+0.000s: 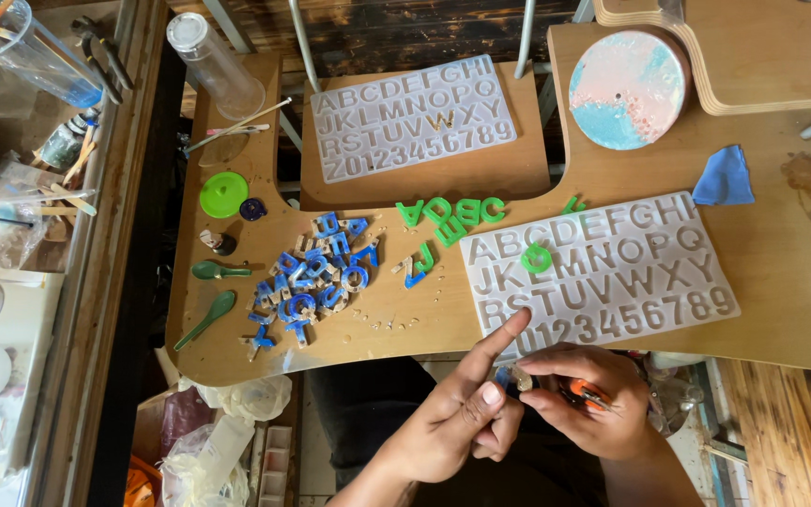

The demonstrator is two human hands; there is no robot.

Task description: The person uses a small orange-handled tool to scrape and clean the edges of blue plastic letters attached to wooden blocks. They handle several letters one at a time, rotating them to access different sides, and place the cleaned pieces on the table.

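Observation:
My left hand (pixel 466 404) and my right hand (pixel 586 402) meet just below the table's front edge. Between their fingertips sits a small pale resin piece (pixel 521 378) with a bit of blue beside it; my left index finger points up toward the near silicone letter mould (pixel 603 272). My right hand also grips an orange-handled tool (pixel 586 392). A green ring-shaped letter (pixel 536 257) lies on that mould. A pile of blue resin letters (pixel 316 277) lies left of centre, and green letters (pixel 451 212) sit in a row above it.
A second letter mould (pixel 411 116) rests on a raised board. A round pink-and-blue resin disc (pixel 627 90), blue cloth (pixel 725 176), green lid (pixel 224 194), two green spoons (pixel 208 317), clear cups (pixel 215 66) and a cluttered side shelf (pixel 11 188) surround the work area.

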